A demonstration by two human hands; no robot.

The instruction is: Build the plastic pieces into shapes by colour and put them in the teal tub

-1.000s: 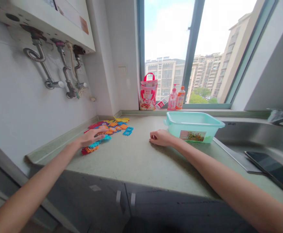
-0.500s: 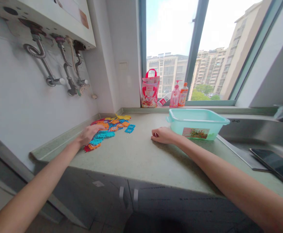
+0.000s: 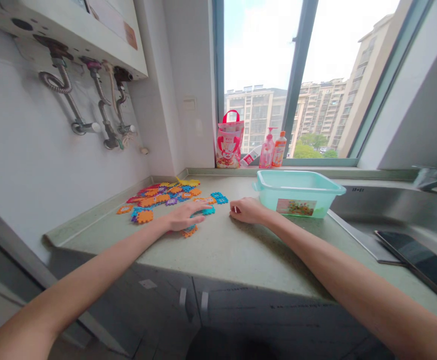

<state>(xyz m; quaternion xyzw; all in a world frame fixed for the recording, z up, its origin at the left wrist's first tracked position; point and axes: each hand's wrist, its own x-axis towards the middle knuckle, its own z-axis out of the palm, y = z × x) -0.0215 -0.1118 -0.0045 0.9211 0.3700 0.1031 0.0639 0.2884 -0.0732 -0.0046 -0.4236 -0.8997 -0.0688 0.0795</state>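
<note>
We see a long green countertop (image 3: 218,250) under a big window. On it, near the sink, sits a pale green plastic tub (image 3: 297,192). It looks light and stiff.

To the left of the tub lies a spread of flat toy puzzle pieces (image 3: 166,196) — orange, blue, red, yellow and purple. They lie loose on the countertop, from the wall side out toward the middle. We think they are very light and thin, with bumpy edges, and a bit bendy like foam or soft plastic. They should slide easily on the smooth top. One piece is best pinched by its edge, or many can be pushed along under a flat palm.

Our left hand (image 3: 183,216) lies flat and open, palm down, fingers stretched out, on top of a few pieces at the near end of the spread. It grips nothing — it only presses on them. The arm reaches long across from the left.

Our right hand (image 3: 245,210) rests on the countertop just beside the tub, curled into a loose fist. We cannot tell if something small is inside it.
</note>
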